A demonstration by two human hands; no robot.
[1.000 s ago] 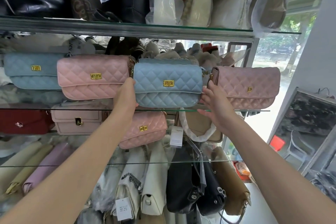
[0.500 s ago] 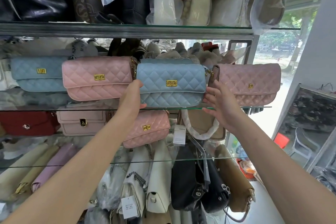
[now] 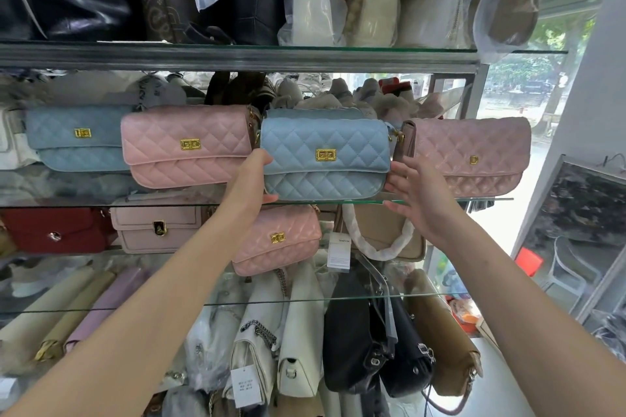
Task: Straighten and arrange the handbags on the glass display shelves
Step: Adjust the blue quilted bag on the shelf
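A row of quilted flap handbags with gold clasps stands on the middle glass shelf (image 3: 481,201): a blue one (image 3: 76,139) at far left, a pink one (image 3: 186,145), a blue one (image 3: 325,154) in the centre and a dusty pink one (image 3: 474,156) at right. My left hand (image 3: 252,176) grips the central blue bag's left end, thumb under its bottom edge. At that bag's right end is my right hand (image 3: 413,195), fingers spread and touching its lower corner.
Below hang a small pink quilted bag (image 3: 277,239), a pale pink clasp bag (image 3: 157,223) and a red bag (image 3: 54,230). Plastic-wrapped bags crowd the top shelf (image 3: 237,56). White, black and tan bags fill the lowest shelf. A window and chair lie at right.
My right hand has come off the blue bag's side and its fingers have spread. My left hand has stayed at the bag's left end. The view shifted slightly.
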